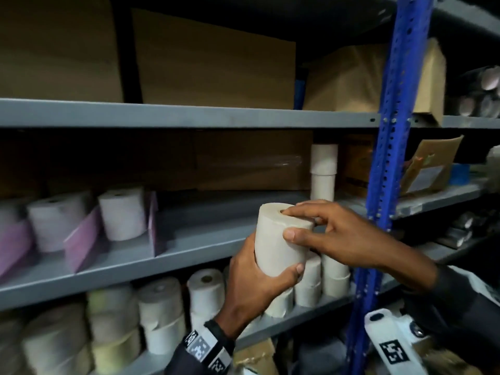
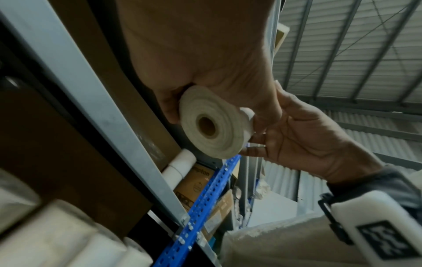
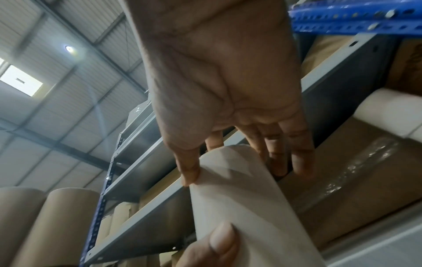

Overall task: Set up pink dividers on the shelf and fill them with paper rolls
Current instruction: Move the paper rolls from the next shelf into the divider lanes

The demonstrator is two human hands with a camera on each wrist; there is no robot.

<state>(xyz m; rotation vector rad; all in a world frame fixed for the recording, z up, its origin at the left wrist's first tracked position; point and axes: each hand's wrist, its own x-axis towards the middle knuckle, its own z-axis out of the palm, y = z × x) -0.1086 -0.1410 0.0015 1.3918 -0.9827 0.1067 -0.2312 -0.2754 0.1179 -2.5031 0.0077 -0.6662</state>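
I hold a cream paper roll [image 1: 278,239] upright in front of the middle grey shelf [image 1: 205,234]. My left hand [image 1: 257,282] grips its lower part from below, and my right hand [image 1: 316,234] pinches its top rim with thumb and forefinger. The left wrist view looks up at the roll's bottom end [image 2: 212,124] with its core hole. The right wrist view has the roll's side [image 3: 239,198] under my right fingers [image 3: 299,159]. Pink dividers [image 1: 84,239] [image 1: 153,226] stand on the shelf at left, with white rolls [image 1: 56,220] [image 1: 123,212] between them.
A bare stretch of shelf lies right of the last pink divider. A white pipe [image 1: 323,171] stands at the back, and brown cartons [image 1: 251,161] line the rear. Several stacked rolls [image 1: 162,312] fill the lower shelf. A blue perforated upright [image 1: 384,158] rises on the right.
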